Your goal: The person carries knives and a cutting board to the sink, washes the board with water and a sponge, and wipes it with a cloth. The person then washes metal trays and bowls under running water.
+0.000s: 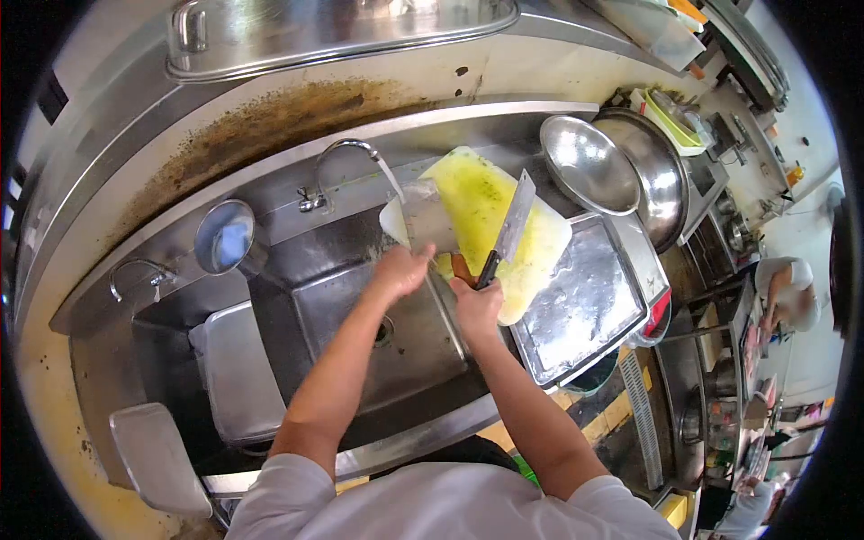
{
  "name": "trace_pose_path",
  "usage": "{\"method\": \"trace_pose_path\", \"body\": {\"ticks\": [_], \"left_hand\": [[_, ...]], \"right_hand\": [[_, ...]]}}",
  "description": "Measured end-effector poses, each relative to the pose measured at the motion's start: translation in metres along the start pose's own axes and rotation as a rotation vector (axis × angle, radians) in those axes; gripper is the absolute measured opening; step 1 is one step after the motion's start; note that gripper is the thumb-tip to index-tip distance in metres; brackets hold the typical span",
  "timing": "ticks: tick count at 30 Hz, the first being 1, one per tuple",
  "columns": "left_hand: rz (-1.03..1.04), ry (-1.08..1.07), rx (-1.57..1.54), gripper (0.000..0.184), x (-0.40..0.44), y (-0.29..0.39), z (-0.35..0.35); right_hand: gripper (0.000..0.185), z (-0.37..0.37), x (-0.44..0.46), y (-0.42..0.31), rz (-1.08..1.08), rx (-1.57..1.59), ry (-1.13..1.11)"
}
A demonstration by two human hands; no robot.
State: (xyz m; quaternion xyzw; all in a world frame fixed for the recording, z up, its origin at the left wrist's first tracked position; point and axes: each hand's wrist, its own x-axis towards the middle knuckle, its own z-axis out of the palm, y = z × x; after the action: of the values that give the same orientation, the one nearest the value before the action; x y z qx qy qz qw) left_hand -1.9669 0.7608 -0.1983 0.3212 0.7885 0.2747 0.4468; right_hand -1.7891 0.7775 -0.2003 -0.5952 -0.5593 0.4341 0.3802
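My right hand [478,304] is closed around two handles, one black and one brown. From the black handle rises a knife [516,216] with a long, broad blade, over the stained cutting board [538,250]. The brown handle appears to belong to a wide grey cleaver [430,216], its blade pointing toward the faucet [351,147]. Water runs from that faucet down by the cleaver blade. My left hand [402,271] is at the blade's lower edge, thumb held out and fingers partly hidden; I cannot tell whether it touches the metal.
Below my hands lies a steel sink basin [378,306]. A metal pot [225,238] stands left, beside a second basin holding a steel pan [241,373]. At right are a foil-covered tray [576,301] and large steel bowls [589,165]. People work at the far right.
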Motion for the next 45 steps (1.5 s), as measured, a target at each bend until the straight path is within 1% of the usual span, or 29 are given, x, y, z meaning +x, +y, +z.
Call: {"method": "trace_pose_path", "body": {"ticks": [2, 3, 6, 7, 9, 10, 12, 13, 15, 18, 20, 21, 24, 27, 28, 29, 30, 31, 32, 33, 34, 35, 36, 37, 40, 41, 44, 45], "left_hand": [[-0.064, -0.093, -0.429, 0.054, -0.028, -0.001, 0.019], [-0.092, -0.138, -0.646, 0.053, -0.036, 0.001, 0.022], [0.000, -0.062, -0.821, 0.040, -0.025, -0.010, 0.029], [-0.013, -0.049, -0.819, 0.036, -0.021, -0.014, 0.028], [-0.037, -0.023, -0.810, 0.028, -0.014, -0.023, 0.024], [-0.049, -0.014, -0.804, 0.025, -0.008, -0.031, 0.025], [-0.077, 0.000, -0.793, 0.020, 0.000, -0.046, 0.027], [-0.047, 0.014, -0.770, 0.019, -0.003, -0.051, 0.026], [0.014, 0.039, -0.720, 0.019, -0.005, -0.060, 0.023], [0.184, 0.226, -0.383, 0.030, -0.003, -0.071, 0.017], [0.303, 0.245, -0.263, 0.035, 0.030, -0.085, 0.005], [0.363, 0.256, -0.202, 0.038, 0.045, -0.085, -0.003], [0.387, 0.436, 0.228, 0.045, 0.023, -0.037, -0.039], [0.327, 0.485, 0.265, 0.044, 0.018, -0.016, -0.053], [0.342, 0.521, 0.266, 0.043, 0.022, -0.017, -0.054], [0.358, 0.557, 0.267, 0.042, 0.028, -0.021, -0.056], [0.372, 0.593, 0.267, 0.041, 0.032, -0.024, -0.058], [0.460, 0.670, 0.257, 0.038, 0.034, -0.029, -0.058], [0.433, 0.672, 0.270, 0.037, 0.036, -0.035, -0.057], [0.407, 0.676, 0.282, 0.037, 0.026, -0.033, -0.058], [0.382, 0.680, 0.295, 0.036, 0.016, -0.031, -0.059], [0.310, 0.636, 0.316, 0.034, 0.005, -0.030, -0.059], [0.327, 0.673, 0.316, 0.034, -0.008, -0.033, -0.056], [0.346, 0.712, 0.316, 0.033, -0.022, -0.037, -0.053], [0.392, 0.837, 0.287, 0.031, -0.041, -0.057, -0.043], [0.404, 0.881, 0.272, 0.030, -0.045, -0.065, -0.041], [0.336, 0.781, 0.151, 0.028, -0.065, -0.078, -0.040], [0.250, 0.625, -0.092, 0.027, -0.070, -0.077, -0.042]], "right_hand": [[0.034, 0.019, -0.012, -0.004, 0.016, 0.155, -0.020], [0.028, 0.019, -0.026, -0.034, 0.138, 0.273, -0.078], [0.021, 0.042, -0.034, -0.022, 0.167, 0.514, -0.215], [0.015, 0.049, -0.034, -0.014, 0.167, 0.476, -0.203], [0.020, 0.063, -0.032, 0.013, 0.153, 0.515, -0.180], [0.022, 0.065, -0.034, 0.014, 0.144, 0.536, -0.167], [0.021, 0.055, -0.043, 0.009, 0.181, 0.411, -0.139], [0.020, 0.046, -0.048, 0.003, 0.201, 0.347, -0.124], [0.020, 0.025, -0.056, -0.006, 0.178, 0.326, -0.146], [0.020, -0.008, -0.061, 0.001, 0.103, 0.203, -0.135], [0.018, -0.035, -0.072, -0.016, 0.074, 0.129, -0.125], [0.015, -0.043, -0.071, -0.006, 0.050, 0.135, -0.122], [0.017, -0.066, -0.077, 0.004, 0.038, 0.153, -0.085], [0.018, -0.089, -0.081, 0.008, 0.003, 0.114, -0.098], [0.018, -0.097, -0.083, 0.011, -0.007, 0.101, -0.101], [0.017, -0.103, -0.083, 0.020, 0.025, 0.174, -0.113], [0.016, -0.112, -0.084, 0.023, 0.014, 0.142, -0.107], [0.016, -0.121, -0.086, 0.025, 0.003, 0.111, -0.101], [0.015, -0.126, -0.087, 0.026, -0.006, 0.079, -0.096], [0.016, -0.131, -0.094, 0.015, 0.039, 0.239, -0.070], [0.015, -0.136, -0.092, 0.023, -0.009, 0.196, -0.046], [0.014, -0.144, -0.089, 0.037, -0.055, 0.154, -0.022], [0.013, -0.150, -0.088, 0.046, -0.099, 0.110, 0.000], [0.011, -0.154, -0.091, 0.039, -0.135, 0.062, 0.017], [0.015, -0.168, -0.096, 0.018, -0.014, 0.028, -0.017], [0.017, -0.167, -0.095, 0.021, -0.005, 0.104, 0.000], [0.017, -0.167, -0.093, 0.017, -0.005, 0.110, -0.004], [0.016, -0.167, -0.093, 0.017, -0.012, 0.112, -0.017]]}}
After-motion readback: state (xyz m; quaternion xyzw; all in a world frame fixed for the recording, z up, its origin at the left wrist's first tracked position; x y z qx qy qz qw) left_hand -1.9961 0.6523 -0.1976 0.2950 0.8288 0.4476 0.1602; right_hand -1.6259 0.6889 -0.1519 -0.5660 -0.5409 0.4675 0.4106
